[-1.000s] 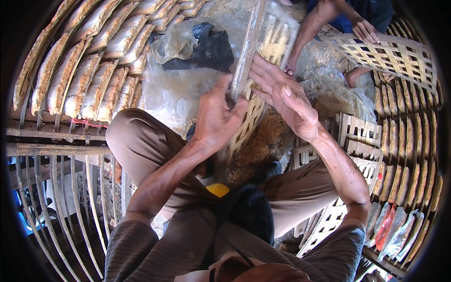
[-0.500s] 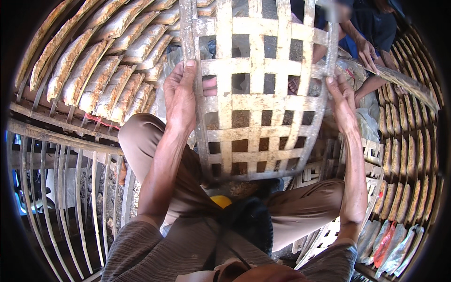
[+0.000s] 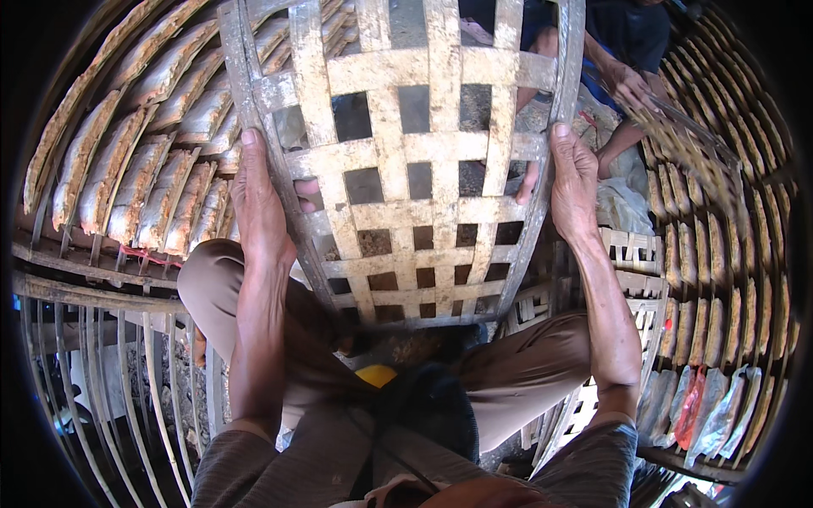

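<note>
Woven bamboo panel (image 3: 445, 144) is held up in front of the body by both hands, above the spread knees, broad face toward the camera; its top end runs out of view. Left hand (image 3: 262, 207): closed narrow on the left side rail, thumb laid up along the near face, fingertips visible through the lattice gaps behind. Right hand (image 3: 576, 182): same grip mirrored, right side rail pinched, thumb pointing up on it, a fingertip showing through a gap at that edge; remaining fingers are hidden by the rail, curl cannot be told. Beyond, upper right, a second lattice panel (image 3: 699, 157), motion-blurred, is held by a co-worker's hand (image 3: 631, 89). Left side is filled by rows of pale slabs (image 3: 144, 169) with browned edges, right side by racked narrow slabs (image 3: 733, 322), with clear and red plastic bags (image 3: 690, 411) at the lower end. Yellow object (image 3: 377, 375) is partly seen between the legs.
</note>
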The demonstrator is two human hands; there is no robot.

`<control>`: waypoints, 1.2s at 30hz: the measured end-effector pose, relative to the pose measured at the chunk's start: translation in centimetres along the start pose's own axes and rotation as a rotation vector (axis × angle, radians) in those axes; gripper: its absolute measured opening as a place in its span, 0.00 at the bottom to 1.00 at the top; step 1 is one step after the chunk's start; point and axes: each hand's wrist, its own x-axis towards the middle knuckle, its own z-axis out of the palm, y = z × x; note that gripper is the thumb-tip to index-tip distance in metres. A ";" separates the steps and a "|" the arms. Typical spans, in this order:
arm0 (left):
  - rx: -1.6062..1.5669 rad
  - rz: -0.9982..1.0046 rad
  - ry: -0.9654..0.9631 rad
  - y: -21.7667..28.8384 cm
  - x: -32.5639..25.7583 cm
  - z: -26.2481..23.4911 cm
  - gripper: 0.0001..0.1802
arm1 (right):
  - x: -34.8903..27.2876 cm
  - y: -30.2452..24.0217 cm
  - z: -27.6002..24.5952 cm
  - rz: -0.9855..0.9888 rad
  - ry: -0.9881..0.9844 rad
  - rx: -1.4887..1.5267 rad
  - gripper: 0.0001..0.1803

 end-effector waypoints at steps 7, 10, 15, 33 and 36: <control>-0.033 -0.046 -0.037 -0.2 -0.1 0.4 0.37 | 0.1 -0.8 -0.1 0.060 0.094 -0.065 0.34; -0.087 -0.007 -0.048 -0.4 0.0 0.6 0.34 | -0.4 -0.6 -0.4 0.082 0.083 -0.092 0.32; -0.007 0.034 -0.040 -1.1 0.8 -1.1 0.33 | -0.2 -0.7 0.8 0.073 0.123 -0.140 0.34; -0.199 0.064 -0.180 -0.5 0.8 -1.0 0.14 | 0.4 1.7 -0.3 0.027 0.123 -0.170 0.32; -0.221 0.048 -0.183 -0.3 0.7 -0.8 0.15 | 0.4 1.7 0.0 0.047 0.177 -0.146 0.31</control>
